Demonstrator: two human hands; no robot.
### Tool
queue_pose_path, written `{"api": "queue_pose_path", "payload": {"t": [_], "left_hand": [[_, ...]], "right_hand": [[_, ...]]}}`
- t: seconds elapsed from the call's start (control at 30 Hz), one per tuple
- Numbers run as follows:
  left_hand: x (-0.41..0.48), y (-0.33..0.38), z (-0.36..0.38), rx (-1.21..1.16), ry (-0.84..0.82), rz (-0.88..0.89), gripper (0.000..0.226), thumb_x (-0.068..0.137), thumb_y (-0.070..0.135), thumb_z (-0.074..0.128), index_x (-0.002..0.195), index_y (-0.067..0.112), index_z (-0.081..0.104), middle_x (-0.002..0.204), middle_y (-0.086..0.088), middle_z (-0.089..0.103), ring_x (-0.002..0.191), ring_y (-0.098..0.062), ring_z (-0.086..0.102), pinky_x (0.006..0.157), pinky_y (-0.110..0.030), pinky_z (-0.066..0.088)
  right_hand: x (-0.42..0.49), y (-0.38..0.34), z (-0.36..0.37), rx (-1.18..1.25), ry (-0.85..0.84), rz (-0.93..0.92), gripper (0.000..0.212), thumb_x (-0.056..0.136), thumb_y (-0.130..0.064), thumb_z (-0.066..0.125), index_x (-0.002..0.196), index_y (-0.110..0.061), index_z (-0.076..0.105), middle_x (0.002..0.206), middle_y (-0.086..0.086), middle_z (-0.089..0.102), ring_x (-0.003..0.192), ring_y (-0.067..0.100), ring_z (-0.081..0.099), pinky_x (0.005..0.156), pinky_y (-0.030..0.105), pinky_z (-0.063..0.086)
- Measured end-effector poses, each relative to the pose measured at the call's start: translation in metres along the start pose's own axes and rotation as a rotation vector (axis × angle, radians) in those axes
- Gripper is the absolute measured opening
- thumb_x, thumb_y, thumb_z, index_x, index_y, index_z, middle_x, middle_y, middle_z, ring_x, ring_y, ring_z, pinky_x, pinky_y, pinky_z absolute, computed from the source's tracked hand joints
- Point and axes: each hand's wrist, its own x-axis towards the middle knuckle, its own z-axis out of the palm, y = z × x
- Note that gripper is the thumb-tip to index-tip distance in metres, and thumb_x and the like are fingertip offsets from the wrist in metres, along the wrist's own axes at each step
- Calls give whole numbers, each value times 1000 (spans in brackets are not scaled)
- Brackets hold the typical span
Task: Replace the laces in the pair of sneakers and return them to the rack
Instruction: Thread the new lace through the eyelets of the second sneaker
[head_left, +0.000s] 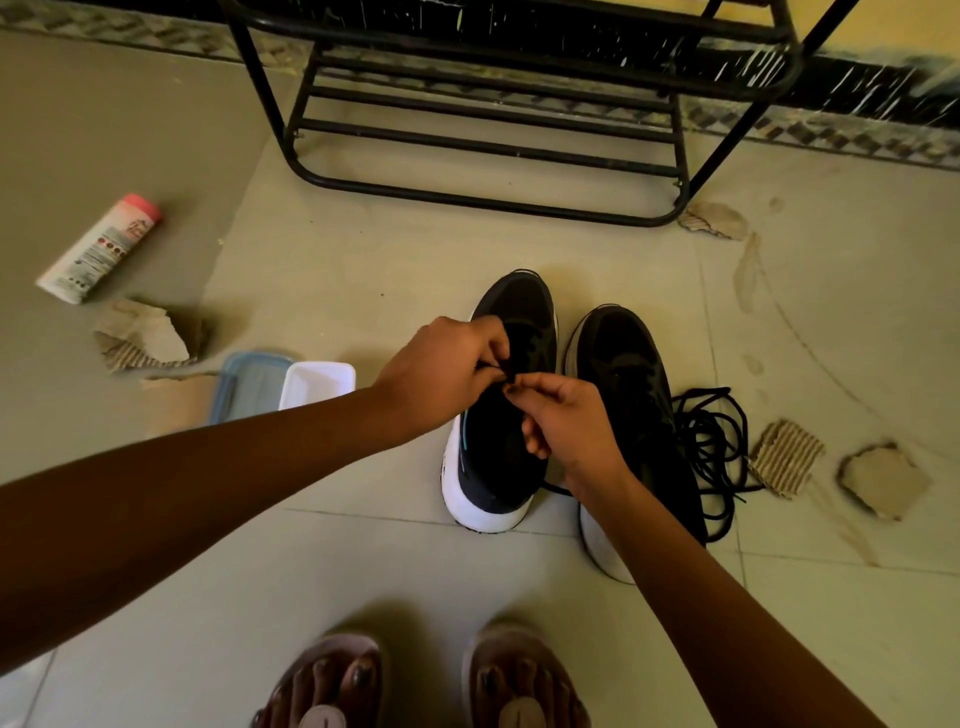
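On the tiled floor (363, 270), a black metal rack (488, 145) stands against the wall, and in front of it the pair of black, white-soled sneakers (524, 306) sits side by side, toes toward the rack. Over the left-hand sneaker's opening the left hand (447, 369) and right hand (566, 421) meet, the fingers (493, 343) of both curled and pinched on a black lace (505, 371) between them. A tangle of loose laces (711, 441) lies touching the other sneaker (623, 353), with a pink-capped tube (98, 249) well off to the left.
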Motion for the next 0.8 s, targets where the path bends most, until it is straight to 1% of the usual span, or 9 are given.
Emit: {"api": "queue_pose_path", "payload": {"t": [0.17, 0.3, 0.4, 0.47, 0.53, 0.6, 0.7, 0.77, 0.8], "left_hand": [[3, -4, 6, -177, 20, -97, 6, 79, 11, 71, 84, 9, 72, 78, 3, 66, 69, -5, 58, 68, -3, 39], [-3, -5, 12, -278, 69, -154, 7, 80, 11, 70, 86, 9, 74, 77, 7, 63, 67, 5, 55, 68, 2, 38], [-8, -9, 14, -207, 114, -129, 10, 80, 16, 71, 88, 13, 75, 84, 4, 64, 74, 1, 53, 70, -1, 36], [-11, -14, 14, -40, 157, -58, 12, 79, 25, 72, 89, 20, 76, 95, 0, 63, 88, -10, 50, 76, -16, 37], [-14, -14, 11, 113, 192, 30, 19, 76, 36, 70, 88, 23, 74, 93, 0, 59, 85, -14, 47, 72, -24, 38], [-18, -10, 5, 126, 112, 5, 20, 77, 39, 69, 86, 22, 65, 80, 5, 58, 73, -13, 51, 63, -22, 39], [-21, -7, 6, 211, -132, -112, 24, 80, 41, 65, 70, 25, 50, 69, 6, 64, 66, -14, 57, 66, -26, 45], [-23, -8, 11, 109, -197, -196, 30, 83, 35, 62, 59, 20, 52, 62, 2, 66, 59, -13, 61, 64, -23, 48], [-24, -7, 13, 15, -215, -246, 32, 85, 31, 60, 59, 14, 56, 60, -1, 68, 53, -8, 61, 59, -17, 48]], "right_hand": [[1, 0, 0, -17, 16, 2, 23, 95, -8, 50, 84, -21, 65, 43, -5, 53, 34, 5, 45, 37, 15, 39], [0, 2, 0, -76, -9, -30, 14, 92, -7, 55, 91, -16, 65, 49, -3, 55, 35, 4, 47, 39, 14, 41], [1, 3, 2, -114, -2, -58, 9, 92, -9, 56, 90, -15, 63, 54, 0, 57, 35, 4, 49, 38, 14, 42], [1, 4, 4, -150, 7, -71, 8, 93, -11, 56, 88, -16, 61, 55, 0, 58, 36, 5, 51, 39, 15, 43], [1, 4, 4, -193, 8, -87, 8, 93, -11, 54, 89, -16, 59, 56, -1, 59, 37, 6, 53, 40, 16, 45], [-1, 2, 2, -249, 3, -111, 10, 94, -11, 53, 87, -18, 57, 57, -1, 60, 38, 6, 54, 42, 17, 48], [-2, 0, -2, -360, 7, -154, 8, 94, -12, 53, 89, -17, 57, 60, 2, 61, 40, 6, 55, 45, 18, 50], [-2, -2, -5, -493, 12, -182, 5, 93, -14, 54, 90, -16, 58, 61, 0, 61, 42, 5, 56, 48, 19, 52], [-2, -5, -7, -566, 10, -191, 5, 93, -15, 55, 90, -18, 58, 61, -2, 61, 43, 4, 56, 50, 20, 53]]}}
